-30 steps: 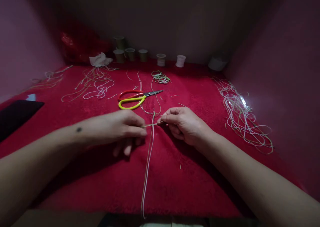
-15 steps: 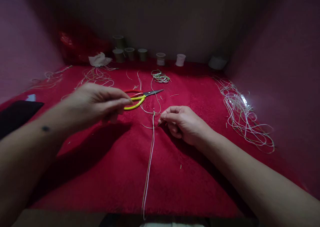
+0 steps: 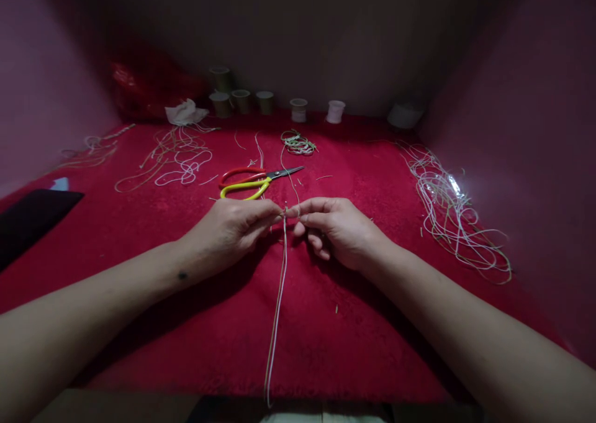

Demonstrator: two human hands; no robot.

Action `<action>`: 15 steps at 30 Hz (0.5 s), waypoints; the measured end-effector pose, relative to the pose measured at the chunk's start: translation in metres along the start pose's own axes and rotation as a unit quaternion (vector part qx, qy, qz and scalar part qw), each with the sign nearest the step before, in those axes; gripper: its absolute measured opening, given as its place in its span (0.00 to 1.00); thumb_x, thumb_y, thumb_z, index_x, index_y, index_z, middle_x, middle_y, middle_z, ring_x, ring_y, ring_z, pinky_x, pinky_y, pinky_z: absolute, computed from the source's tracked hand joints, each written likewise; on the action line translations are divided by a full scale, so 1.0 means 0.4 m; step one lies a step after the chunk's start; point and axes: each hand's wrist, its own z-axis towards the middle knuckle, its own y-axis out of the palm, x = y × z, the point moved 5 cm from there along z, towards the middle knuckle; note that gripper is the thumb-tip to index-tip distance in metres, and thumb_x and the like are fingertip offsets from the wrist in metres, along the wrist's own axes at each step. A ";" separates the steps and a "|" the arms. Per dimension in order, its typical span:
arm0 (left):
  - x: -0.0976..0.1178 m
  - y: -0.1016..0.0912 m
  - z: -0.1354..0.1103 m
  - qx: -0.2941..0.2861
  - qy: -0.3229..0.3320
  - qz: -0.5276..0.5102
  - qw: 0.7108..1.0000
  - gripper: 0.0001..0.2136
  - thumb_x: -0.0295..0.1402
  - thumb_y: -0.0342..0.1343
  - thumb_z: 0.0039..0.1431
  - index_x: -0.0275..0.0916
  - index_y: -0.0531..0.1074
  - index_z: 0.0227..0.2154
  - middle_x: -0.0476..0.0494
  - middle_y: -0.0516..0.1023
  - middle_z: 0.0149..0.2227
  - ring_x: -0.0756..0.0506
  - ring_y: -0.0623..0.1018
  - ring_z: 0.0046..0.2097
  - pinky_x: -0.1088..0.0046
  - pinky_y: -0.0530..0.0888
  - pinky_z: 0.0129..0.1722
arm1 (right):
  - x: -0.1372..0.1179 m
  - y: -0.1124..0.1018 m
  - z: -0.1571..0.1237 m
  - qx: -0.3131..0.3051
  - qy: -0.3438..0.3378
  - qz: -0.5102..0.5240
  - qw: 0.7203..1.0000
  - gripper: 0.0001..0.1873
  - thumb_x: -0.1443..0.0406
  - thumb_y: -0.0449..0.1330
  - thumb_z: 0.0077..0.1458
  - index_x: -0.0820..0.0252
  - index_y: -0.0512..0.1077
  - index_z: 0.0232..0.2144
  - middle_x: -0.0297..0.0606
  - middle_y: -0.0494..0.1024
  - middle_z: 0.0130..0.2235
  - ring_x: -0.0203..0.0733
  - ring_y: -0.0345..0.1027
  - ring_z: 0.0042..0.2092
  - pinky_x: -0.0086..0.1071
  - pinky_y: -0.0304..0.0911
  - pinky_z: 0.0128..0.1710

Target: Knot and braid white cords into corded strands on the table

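White and tan cords (image 3: 281, 286) run from the middle of the red cloth down over its front edge. At their upper end, my left hand (image 3: 244, 224) pinches the cord with thumb and forefinger. Facing it, my right hand (image 3: 338, 227) is closed on a thin cord, its fingertips almost meeting the left ones. The small knot between them is mostly covered by fingers. Just beyond my left hand lie scissors (image 3: 251, 182) with one red and one yellow handle, blades pointing right. A bundle of knotted green and white cord (image 3: 298, 142) rests farther back.
Thread spools (image 3: 298, 110) line the back of the red cloth (image 3: 372, 348). Loose cords (image 3: 181, 156) lie at the left, and a tangled cord pile (image 3: 459, 224) at the right. A dark flat object (image 3: 40, 221) sits at the left edge. Walls close in both sides.
My left hand has let go of the scissors, which now lie on the cloth, and has moved right and down to the cords. My right hand has stayed nearly in place.
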 end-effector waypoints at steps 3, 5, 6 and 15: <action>0.006 0.006 -0.001 -0.003 0.005 -0.007 1.000 0.10 0.30 0.49 0.59 0.33 0.74 0.31 0.53 0.66 0.17 0.56 0.64 0.20 0.83 0.61 0.21 | -0.002 0.000 0.001 0.007 -0.007 -0.003 1.000 0.10 0.76 0.51 0.50 0.64 0.68 0.34 0.30 0.70 0.21 0.26 0.52 0.13 0.21 0.49 0.09; 0.009 0.009 0.001 -0.005 0.008 -0.010 1.000 0.10 0.30 0.49 0.59 0.33 0.74 0.31 0.53 0.66 0.18 0.56 0.64 0.20 0.83 0.61 0.21 | -0.002 -0.001 0.001 0.013 -0.018 -0.007 1.000 0.09 0.75 0.52 0.50 0.63 0.68 0.34 0.29 0.69 0.20 0.26 0.52 0.13 0.21 0.49 0.08; 0.010 0.011 0.002 -0.008 0.007 -0.013 1.000 0.09 0.30 0.49 0.59 0.33 0.74 0.31 0.53 0.66 0.18 0.57 0.65 0.20 0.83 0.61 0.22 | -0.002 0.000 0.001 0.014 -0.025 -0.012 1.000 0.09 0.75 0.52 0.50 0.63 0.68 0.34 0.29 0.69 0.21 0.26 0.53 0.13 0.21 0.49 0.08; 0.009 0.025 0.007 -0.044 -0.035 -0.045 0.997 0.10 0.32 0.49 0.60 0.35 0.74 0.29 0.53 0.69 0.20 0.57 0.66 0.22 0.84 0.62 0.24 | 0.001 0.016 -0.001 0.021 -0.050 -0.094 0.994 0.08 0.74 0.52 0.52 0.62 0.68 0.34 0.26 0.67 0.18 0.27 0.53 0.12 0.21 0.47 0.07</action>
